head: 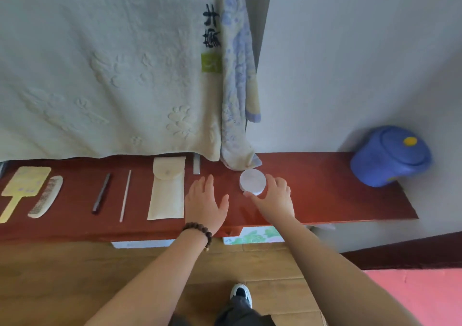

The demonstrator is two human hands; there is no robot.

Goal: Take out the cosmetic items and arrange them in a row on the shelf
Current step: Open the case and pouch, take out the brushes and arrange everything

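Observation:
On the red shelf (pixel 325 190) lie, from left to right, a yellow hand mirror (pixel 23 185), a cream comb (pixel 46 197), a dark pencil (pixel 101 193), a thin white stick (pixel 125 195) and a cream cloth pouch (pixel 167 190). My left hand (pixel 206 204) rests flat and open on the shelf, just right of the pouch. A round white jar (pixel 252 181) stands to its right. My right hand (pixel 273 195) curls around the jar's right and near side, fingers touching it. A small pale item (pixel 196 165) lies behind, near the towels.
A large cream towel (pixel 107 71) and a blue-flowered towel (pixel 237 88) hang over the shelf's back. A blue lidded container (pixel 390 155) sits at the shelf's right end. Boxes (pixel 252 235) show under the shelf's front edge. My shoe (pixel 241 292) is on the wooden floor.

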